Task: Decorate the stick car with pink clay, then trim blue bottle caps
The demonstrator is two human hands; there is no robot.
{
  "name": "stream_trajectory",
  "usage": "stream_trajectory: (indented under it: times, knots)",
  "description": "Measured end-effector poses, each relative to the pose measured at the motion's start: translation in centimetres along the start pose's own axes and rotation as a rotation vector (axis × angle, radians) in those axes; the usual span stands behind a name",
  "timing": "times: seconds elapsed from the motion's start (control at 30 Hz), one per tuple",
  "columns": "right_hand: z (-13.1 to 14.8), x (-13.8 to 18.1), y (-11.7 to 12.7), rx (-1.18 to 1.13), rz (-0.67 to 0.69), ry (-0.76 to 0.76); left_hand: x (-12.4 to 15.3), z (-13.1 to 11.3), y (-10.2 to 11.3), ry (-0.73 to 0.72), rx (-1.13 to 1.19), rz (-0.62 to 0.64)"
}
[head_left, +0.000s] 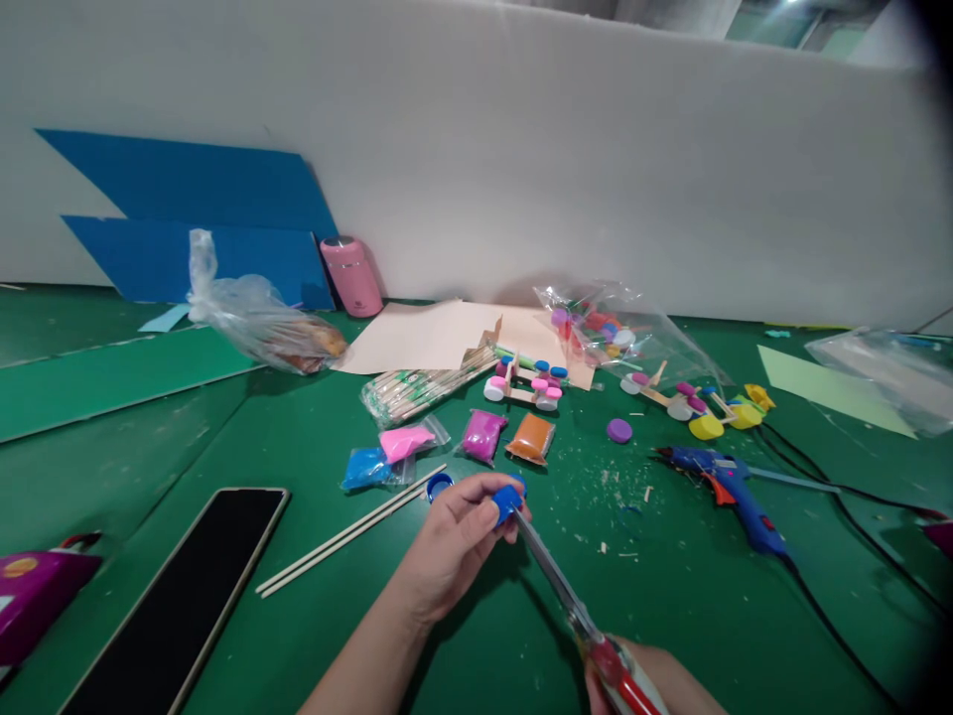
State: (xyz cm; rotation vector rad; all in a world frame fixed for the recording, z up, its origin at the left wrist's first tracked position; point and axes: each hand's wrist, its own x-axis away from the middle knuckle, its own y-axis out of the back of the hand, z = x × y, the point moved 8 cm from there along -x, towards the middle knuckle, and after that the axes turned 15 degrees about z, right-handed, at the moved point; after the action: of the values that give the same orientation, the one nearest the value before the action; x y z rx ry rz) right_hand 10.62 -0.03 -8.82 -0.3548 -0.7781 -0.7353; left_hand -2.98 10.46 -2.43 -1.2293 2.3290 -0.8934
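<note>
Pinched in the fingers of my left hand [462, 541] is a blue bottle cap [506, 503]. My right hand [647, 675], partly cut off by the lower edge, is closed on the red handle of a pair of scissors [555, 576]. The blade tips touch the cap. Just behind my left hand, another blue cap [439, 487] lies on the green table beside two wooden sticks [349, 531]. Small bags of pink clay [406, 442], blue clay [366, 468], purple clay [482, 435] and orange clay [531, 438] lie beyond my hands.
A blue glue gun [734, 492] with its cord lies on the right, near a purple cap [618, 430]. Small cap-wheeled models [525, 385] stand farther back. A phone [179, 596] lies at left; a pink flask [351, 278] stands by the white partition [521, 149].
</note>
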Motion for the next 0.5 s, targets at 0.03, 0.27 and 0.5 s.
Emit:
stream_trajectory:
  times: [0.03, 0.27, 0.5]
  knots:
    - [0.3, 0.1, 0.0, 0.003, 0.008, -0.002, 0.0, 0.0, 0.0, 0.000, -0.002, -0.008]
    - [0.1, 0.3, 0.4, 0.036, 0.008, -0.015, 0.0, -0.2, 0.2, -0.022, -0.042, -0.012]
    - [-0.6, 0.4, 1.6, 0.170, -0.135, 0.036, 0.2, -0.2, 0.8, -0.054, -0.112, -0.097]
